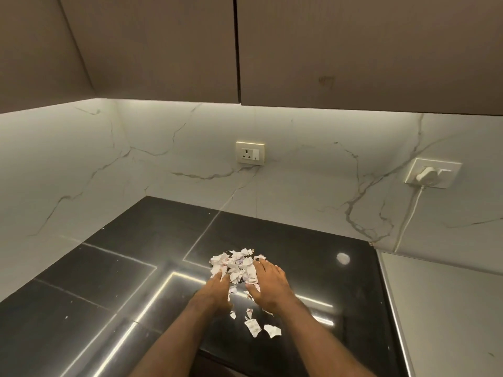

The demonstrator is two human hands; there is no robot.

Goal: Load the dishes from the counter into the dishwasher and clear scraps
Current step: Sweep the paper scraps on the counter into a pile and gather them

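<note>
A pile of torn white paper scraps [234, 263] lies on the glossy black counter [130, 270]. My left hand [213, 293] rests at the pile's near left side, fingers stretched toward the scraps. My right hand [268, 287] lies flat on the pile's right side, fingers straight and touching the paper. A few loose scraps [254, 326] sit closer to me, between my forearms. No dishes or dishwasher are in view.
A marble backsplash runs behind and to the left of the counter. It carries a wall socket [250, 153] and a second socket with a white plug [432, 173] and hanging cable. Brown upper cabinets [353, 50] hang overhead. A grey surface [449, 322] adjoins at the right.
</note>
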